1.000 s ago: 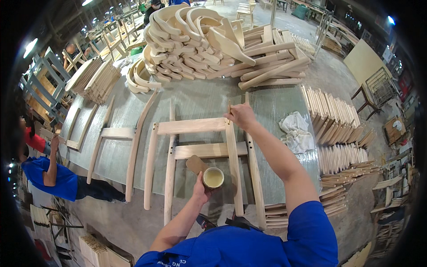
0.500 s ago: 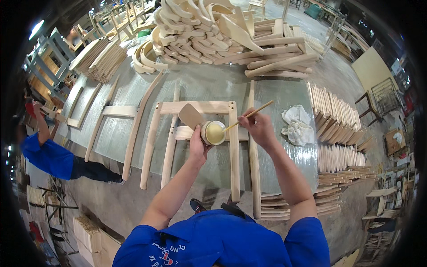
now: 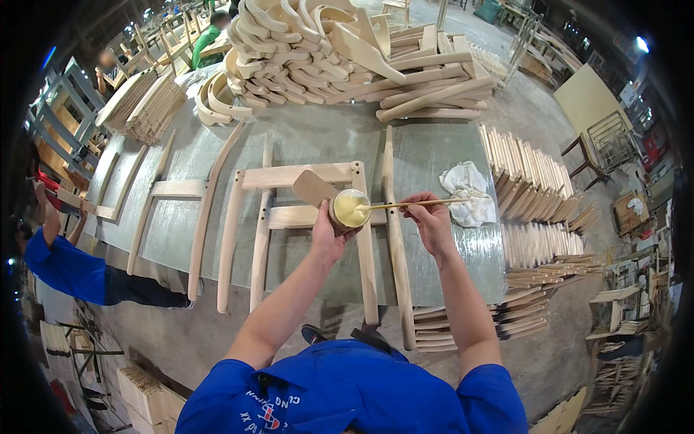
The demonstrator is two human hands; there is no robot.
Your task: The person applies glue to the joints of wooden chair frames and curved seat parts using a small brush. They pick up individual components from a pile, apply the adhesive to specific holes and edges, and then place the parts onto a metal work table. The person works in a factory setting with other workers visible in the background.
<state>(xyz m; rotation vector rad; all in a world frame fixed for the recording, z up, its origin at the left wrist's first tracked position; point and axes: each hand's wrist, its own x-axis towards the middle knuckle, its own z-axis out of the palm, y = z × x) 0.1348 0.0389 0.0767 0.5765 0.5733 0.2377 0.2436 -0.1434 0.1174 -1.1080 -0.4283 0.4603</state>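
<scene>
My left hand (image 3: pixel 330 235) is closed around a round cup of pale yellow glue (image 3: pixel 348 207), its open top facing up. A flat wooden paddle (image 3: pixel 314 187) with a rounded end sticks out beside the cup, above that hand; how it is held is hidden. Between the fingers of my right hand (image 3: pixel 428 220) is a thin wooden stick (image 3: pixel 405 205), lying nearly level, with its left tip in the glue. Beneath both hands lie H-shaped wooden chair frames (image 3: pixel 307 174) on the table.
A large stack of curved wooden parts (image 3: pixel 289 65) covers the back of the grey table (image 3: pixel 448 267). A crumpled white cloth (image 3: pixel 468 194) lies to the right. Rows of wooden frames (image 3: pixel 531 173) stand beyond the right edge. At the left, a co-worker in blue (image 3: pixel 69 264) handles another frame.
The stick has swung from a steep slant to nearly level, and my right hand has dropped lower. The whole view has shifted slightly. A person in green now shows at the back.
</scene>
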